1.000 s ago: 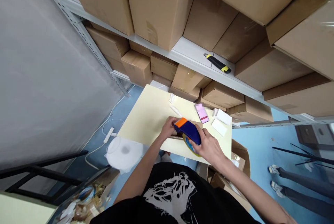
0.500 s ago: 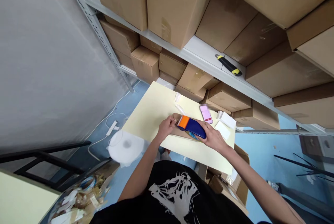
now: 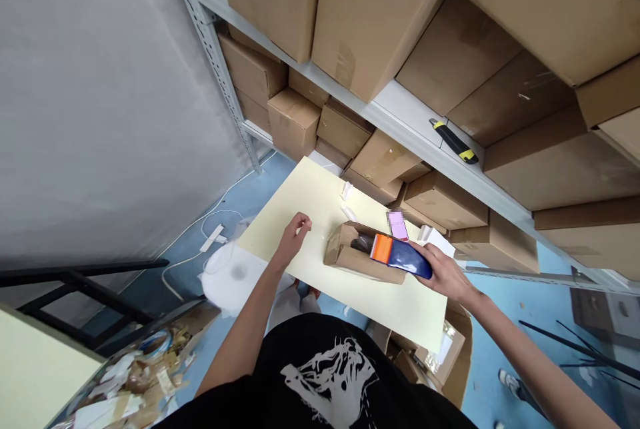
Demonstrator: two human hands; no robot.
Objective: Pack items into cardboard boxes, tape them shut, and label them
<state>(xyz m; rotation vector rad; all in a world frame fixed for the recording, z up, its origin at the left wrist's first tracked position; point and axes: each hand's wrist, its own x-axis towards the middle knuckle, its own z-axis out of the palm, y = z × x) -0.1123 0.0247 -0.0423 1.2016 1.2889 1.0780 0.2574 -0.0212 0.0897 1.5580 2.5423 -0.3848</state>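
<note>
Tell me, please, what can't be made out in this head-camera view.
Head view:
The tape dispenser: underside hidden by its own body and the right hand.
The cardboard box: inside mostly hidden by the dispenser, including a dark object.
The phone: screen blurred.
A bystander: cut off by the lower edge; one shoe shows.

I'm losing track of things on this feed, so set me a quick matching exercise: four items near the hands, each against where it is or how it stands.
Items:
1. Utility knife
2. Tape dispenser
3. Small cardboard box
4. Smartphone

Places and states:
A. Lying on the metal shelf
B. Held in the right hand
C. Lying on the cream board, pink showing on its screen
D. Resting on the same board, flaps open

Right pairs: 1-A, 2-B, 3-D, 4-C.
</note>
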